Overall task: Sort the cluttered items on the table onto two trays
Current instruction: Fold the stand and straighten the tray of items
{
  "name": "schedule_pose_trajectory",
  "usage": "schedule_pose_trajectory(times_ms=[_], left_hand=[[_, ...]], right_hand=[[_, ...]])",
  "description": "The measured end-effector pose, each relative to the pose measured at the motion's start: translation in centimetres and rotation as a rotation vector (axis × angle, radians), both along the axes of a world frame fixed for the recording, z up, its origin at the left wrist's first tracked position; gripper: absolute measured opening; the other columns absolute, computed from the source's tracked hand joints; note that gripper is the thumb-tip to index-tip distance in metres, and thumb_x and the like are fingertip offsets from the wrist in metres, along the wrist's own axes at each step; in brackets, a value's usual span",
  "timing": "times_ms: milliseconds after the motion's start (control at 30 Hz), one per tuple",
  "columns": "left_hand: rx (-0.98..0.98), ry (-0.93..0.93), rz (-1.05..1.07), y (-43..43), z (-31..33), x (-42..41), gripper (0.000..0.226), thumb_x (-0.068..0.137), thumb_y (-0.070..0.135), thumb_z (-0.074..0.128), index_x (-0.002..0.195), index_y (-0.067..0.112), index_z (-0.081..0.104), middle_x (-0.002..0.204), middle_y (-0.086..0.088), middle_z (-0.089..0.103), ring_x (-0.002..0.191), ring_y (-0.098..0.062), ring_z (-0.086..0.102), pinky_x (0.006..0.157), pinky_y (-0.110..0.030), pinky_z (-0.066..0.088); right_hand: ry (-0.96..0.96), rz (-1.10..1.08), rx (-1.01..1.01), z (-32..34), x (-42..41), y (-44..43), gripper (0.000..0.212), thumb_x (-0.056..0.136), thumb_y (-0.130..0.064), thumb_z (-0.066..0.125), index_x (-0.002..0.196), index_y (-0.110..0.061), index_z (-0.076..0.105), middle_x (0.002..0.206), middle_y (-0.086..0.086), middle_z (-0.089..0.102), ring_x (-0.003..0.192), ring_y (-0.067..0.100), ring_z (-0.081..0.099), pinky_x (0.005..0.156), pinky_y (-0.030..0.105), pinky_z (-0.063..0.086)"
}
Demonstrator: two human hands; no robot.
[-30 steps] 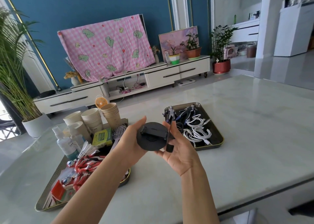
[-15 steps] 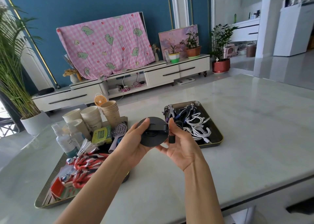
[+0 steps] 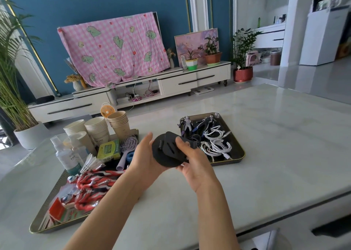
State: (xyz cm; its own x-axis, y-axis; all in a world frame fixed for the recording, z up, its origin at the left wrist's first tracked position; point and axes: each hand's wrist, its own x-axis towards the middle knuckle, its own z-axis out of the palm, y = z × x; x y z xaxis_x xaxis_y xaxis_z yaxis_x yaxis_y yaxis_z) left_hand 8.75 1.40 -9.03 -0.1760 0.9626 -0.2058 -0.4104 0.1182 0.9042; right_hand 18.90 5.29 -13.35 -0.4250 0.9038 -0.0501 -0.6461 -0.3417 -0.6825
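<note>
Left tray (image 3: 38,229) is stuffed with paper cups (image 3: 96,128) and red toy figures (image 3: 91,181). Above the surface (image 3: 275,164) between the trays, left hand (image 3: 144,155) cups the black phone stand (image 3: 167,153) by its round base. Right hand (image 3: 197,166) has its fingers curled under the stand and thumb on top, just in front of the cable tray (image 3: 241,155).

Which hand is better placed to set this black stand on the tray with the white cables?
Right, most likely. The right hand grips the black stand on the side next to the cable tray. The left hand holds the stand's far edge, away from that tray.
</note>
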Motion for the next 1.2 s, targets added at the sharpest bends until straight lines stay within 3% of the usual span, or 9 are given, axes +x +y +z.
schedule_pose_trajectory(times_ms=[67,200,500,667,800,900,967,1067,1200], left_hand=[[0.019,0.068,-0.069,0.1,0.4,0.4,0.056,0.094,0.05,0.035,0.103,0.003,0.064,0.097,-0.018,0.071,0.094,-0.03,0.065,0.081,-0.043,0.051],[0.058,0.225,-0.003,0.5,-0.3,1.0,0.04,0.088,0.031,0.056,0.113,0.0,0.058,0.106,-0.02,0.068,0.1,-0.033,0.066,0.086,-0.045,0.054],[0.113,0.342,0.045,1.1,-1.5,1.1,0.018,0.096,0.019,0.047,0.102,0.007,0.059,0.1,-0.015,0.069,0.091,-0.024,0.067,0.076,-0.036,0.057],[0.068,0.404,0.093,2.7,-1.1,0.5,0.029,0.096,0.025,0.048,0.112,0.002,0.057,0.106,-0.019,0.066,0.097,-0.03,0.064,0.082,-0.04,0.055],[0.067,0.513,0.048,5.8,-0.4,0.5,0.033,0.095,0.03,0.048,0.112,0.004,0.057,0.112,-0.021,0.063,0.103,-0.031,0.061,0.09,-0.043,0.052],[-0.001,0.512,-0.073,9.7,-0.3,1.4,0.041,0.098,0.039,0.039,0.109,0.005,0.058,0.109,-0.02,0.063,0.1,-0.03,0.062,0.084,-0.041,0.054],[-0.047,0.546,-0.094,12.6,-0.5,2.2,0.051,0.1,0.046,0.024,0.106,0.007,0.057,0.096,-0.013,0.064,0.088,-0.023,0.061,0.076,-0.035,0.053],[0.034,0.91,-0.009,17.1,-1.6,3.1,0.043,0.101,0.038,0.025,0.101,0.007,0.056,0.09,-0.012,0.06,0.082,-0.026,0.056,0.079,-0.033,0.048],[0.141,1.445,-0.133,23.4,-3.7,4.2,0.029,0.095,0.014,0.039,0.119,0.009,0.056,0.117,-0.016,0.061,0.106,-0.032,0.055,0.085,-0.036,0.043]], right_hand=[[0.048,-0.026,-0.01,-0.1,0.0,0.1,0.015,0.089,-0.014,0.059,0.102,-0.009,0.065,0.097,0.009,0.07,0.096,0.022,0.065,0.069,0.031,0.056],[0.021,-0.082,0.001,-0.3,0.3,0.2,0.014,0.089,-0.014,0.059,0.101,-0.009,0.064,0.093,0.01,0.07,0.09,0.02,0.066,0.062,0.028,0.056],[-0.121,-0.181,-0.019,-0.4,0.3,0.5,0.021,0.087,-0.012,0.063,0.107,-0.005,0.065,0.096,0.011,0.069,0.084,0.018,0.067,0.076,0.036,0.056],[-0.408,-0.167,0.073,0.9,1.5,1.8,0.005,0.087,-0.019,0.064,0.09,-0.015,0.064,0.084,0.002,0.067,0.074,0.011,0.063,0.054,0.021,0.052],[-0.639,-0.126,0.133,2.2,3.5,4.4,0.016,0.087,-0.031,0.062,0.08,-0.017,0.062,0.078,0.002,0.065,0.066,0.013,0.058,0.053,0.023,0.043],[-0.653,-0.165,0.079,2.4,5.1,7.7,0.02,0.087,-0.024,0.063,0.073,-0.012,0.056,0.057,0.001,0.052,0.034,0.007,0.035,0.032,0.016,0.022],[-0.618,-0.232,0.043,2.8,6.6,10.2,0.021,0.087,-0.018,0.061,0.07,-0.012,0.051,0.05,-0.001,0.041,0.031,0.006,0.026,0.03,0.016,0.015],[-0.67,-0.428,-0.002,3.1,9.1,13.9,0.016,0.088,-0.01,0.057,0.074,-0.009,0.051,0.055,0.004,0.043,0.03,0.006,0.031,0.03,0.014,0.021],[-0.79,-0.514,-0.048,1.7,10.4,19.1,0.015,0.09,-0.005,0.054,0.076,-0.006,0.048,0.058,0.01,0.045,0.022,0.005,0.037,0.029,0.01,0.03]])
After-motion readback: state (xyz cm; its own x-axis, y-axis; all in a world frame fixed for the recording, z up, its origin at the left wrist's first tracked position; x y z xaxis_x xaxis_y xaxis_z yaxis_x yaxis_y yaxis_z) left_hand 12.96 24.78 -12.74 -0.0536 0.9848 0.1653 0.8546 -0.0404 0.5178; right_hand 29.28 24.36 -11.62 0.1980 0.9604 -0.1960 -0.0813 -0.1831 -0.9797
